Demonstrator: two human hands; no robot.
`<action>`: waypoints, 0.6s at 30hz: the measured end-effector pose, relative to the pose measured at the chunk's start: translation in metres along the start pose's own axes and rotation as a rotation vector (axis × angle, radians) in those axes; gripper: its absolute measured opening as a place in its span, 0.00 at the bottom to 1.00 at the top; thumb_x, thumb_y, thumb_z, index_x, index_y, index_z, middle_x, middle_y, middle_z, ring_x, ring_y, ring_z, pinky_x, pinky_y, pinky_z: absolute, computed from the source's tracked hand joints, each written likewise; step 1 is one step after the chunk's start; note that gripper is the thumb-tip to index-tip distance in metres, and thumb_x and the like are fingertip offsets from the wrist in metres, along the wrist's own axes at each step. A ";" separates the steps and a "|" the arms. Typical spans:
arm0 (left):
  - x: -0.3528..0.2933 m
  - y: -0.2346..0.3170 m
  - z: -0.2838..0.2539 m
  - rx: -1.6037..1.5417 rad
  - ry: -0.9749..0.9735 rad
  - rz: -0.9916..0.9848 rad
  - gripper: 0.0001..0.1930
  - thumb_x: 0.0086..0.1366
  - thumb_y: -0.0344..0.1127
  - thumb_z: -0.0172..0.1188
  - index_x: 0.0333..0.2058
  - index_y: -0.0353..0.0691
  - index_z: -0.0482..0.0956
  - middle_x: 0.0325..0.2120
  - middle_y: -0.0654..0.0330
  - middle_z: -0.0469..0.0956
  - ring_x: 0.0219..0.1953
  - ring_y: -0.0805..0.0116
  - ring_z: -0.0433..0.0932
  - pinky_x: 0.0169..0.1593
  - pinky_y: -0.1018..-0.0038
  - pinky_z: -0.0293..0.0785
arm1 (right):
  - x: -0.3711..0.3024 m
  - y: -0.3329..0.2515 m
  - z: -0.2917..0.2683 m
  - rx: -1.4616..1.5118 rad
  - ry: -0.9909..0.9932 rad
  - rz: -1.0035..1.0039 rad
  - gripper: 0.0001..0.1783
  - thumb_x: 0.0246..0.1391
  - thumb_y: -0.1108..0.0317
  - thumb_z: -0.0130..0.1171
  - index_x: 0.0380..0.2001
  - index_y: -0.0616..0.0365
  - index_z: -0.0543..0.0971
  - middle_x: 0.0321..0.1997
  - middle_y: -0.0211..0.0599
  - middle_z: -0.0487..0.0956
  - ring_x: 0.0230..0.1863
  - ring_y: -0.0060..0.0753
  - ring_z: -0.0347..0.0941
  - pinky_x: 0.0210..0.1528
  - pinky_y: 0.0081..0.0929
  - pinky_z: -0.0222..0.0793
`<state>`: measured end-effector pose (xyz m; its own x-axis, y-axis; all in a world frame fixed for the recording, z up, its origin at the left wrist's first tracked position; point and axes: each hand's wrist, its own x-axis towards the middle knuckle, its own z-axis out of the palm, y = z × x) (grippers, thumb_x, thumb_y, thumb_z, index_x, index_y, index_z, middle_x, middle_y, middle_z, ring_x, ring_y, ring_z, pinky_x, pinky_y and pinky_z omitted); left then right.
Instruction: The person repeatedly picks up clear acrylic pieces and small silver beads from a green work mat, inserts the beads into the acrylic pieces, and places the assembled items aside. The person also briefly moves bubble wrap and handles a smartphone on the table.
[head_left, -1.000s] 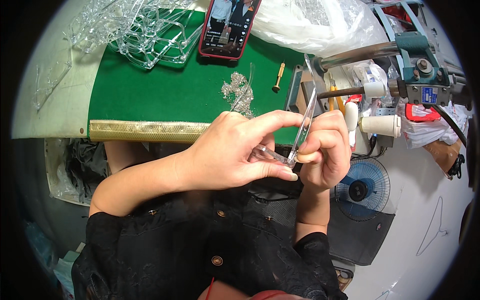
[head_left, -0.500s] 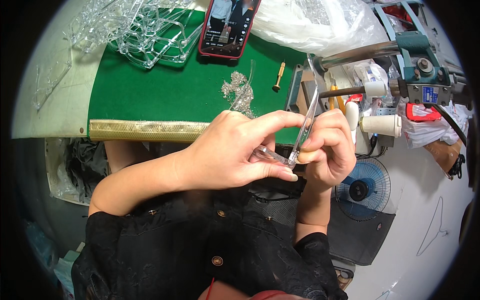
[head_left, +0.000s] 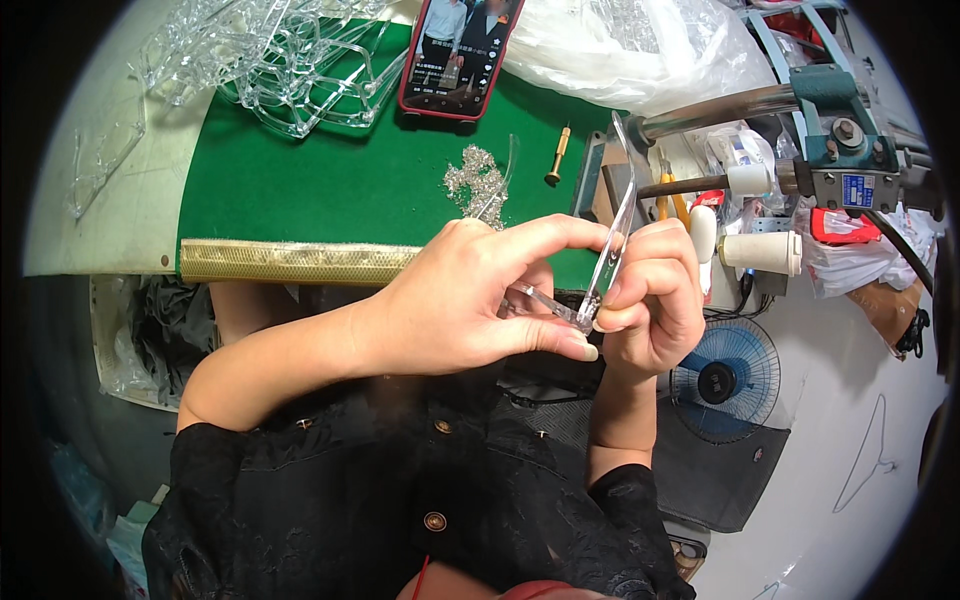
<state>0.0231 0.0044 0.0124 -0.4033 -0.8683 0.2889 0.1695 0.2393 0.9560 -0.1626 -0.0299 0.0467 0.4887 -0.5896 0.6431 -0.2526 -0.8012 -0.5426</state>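
Note:
Above my lap, just off the table's front edge, I hold a clear plastic eyeglass frame (head_left: 617, 225). My left hand (head_left: 450, 305) is closed around its front part, thumb below, index finger stretched to the upright temple arm. A second clear temple arm (head_left: 513, 165) sticks up beyond my left knuckles. At the dark hinge corner, my right hand (head_left: 660, 290) is closed in a pinch, its fingertips against the joint. Whatever tiny thing sits between those fingertips is hidden. Beyond my left hand, a pile of small shiny metal parts (head_left: 474, 178) lies on the green mat (head_left: 300, 180).
Clear eyeglass frames (head_left: 310, 85) are heaped at the far left. A phone (head_left: 455, 60) stands behind the mat, beside a clear plastic bag (head_left: 640, 50). A small brass screwdriver (head_left: 558, 155) lies near a green metal machine (head_left: 840, 130). A paper cup (head_left: 765, 252) and fan (head_left: 720, 380) are right.
My right hand has shifted slightly left and down at the hinge. The frame has tilted a little in my left hand, and its farther temple arm has moved slightly right and nearer.

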 end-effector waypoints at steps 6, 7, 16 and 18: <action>-0.001 0.000 0.000 0.007 0.007 0.007 0.34 0.51 0.32 0.71 0.58 0.42 0.68 0.16 0.67 0.77 0.20 0.84 0.74 0.27 0.86 0.65 | -0.001 -0.001 0.001 0.018 0.006 0.000 0.15 0.38 0.57 0.68 0.20 0.55 0.76 0.25 0.29 0.72 0.28 0.30 0.67 0.32 0.24 0.61; -0.001 0.000 0.000 0.006 0.006 0.005 0.35 0.50 0.31 0.71 0.58 0.42 0.68 0.16 0.67 0.77 0.20 0.84 0.74 0.27 0.86 0.65 | -0.001 0.000 0.001 0.026 0.010 0.005 0.15 0.38 0.57 0.68 0.20 0.55 0.76 0.25 0.29 0.72 0.28 0.29 0.67 0.32 0.24 0.61; 0.001 0.006 -0.007 -0.270 -0.114 -0.127 0.35 0.49 0.31 0.72 0.57 0.39 0.68 0.19 0.68 0.76 0.23 0.85 0.74 0.27 0.86 0.64 | 0.013 -0.003 -0.014 -0.182 -0.035 -0.244 0.16 0.28 0.62 0.70 0.30 0.42 0.86 0.27 0.20 0.68 0.30 0.26 0.62 0.30 0.21 0.57; 0.002 0.008 -0.008 -0.352 -0.136 -0.172 0.35 0.49 0.31 0.72 0.57 0.39 0.68 0.19 0.68 0.77 0.24 0.84 0.75 0.29 0.85 0.66 | 0.019 -0.008 -0.017 -0.235 -0.065 -0.274 0.17 0.26 0.62 0.70 0.29 0.41 0.86 0.27 0.19 0.69 0.30 0.26 0.62 0.30 0.21 0.59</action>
<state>0.0303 0.0009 0.0204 -0.5636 -0.8117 0.1531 0.3771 -0.0879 0.9220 -0.1654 -0.0368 0.0723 0.6148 -0.3477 0.7079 -0.2858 -0.9348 -0.2109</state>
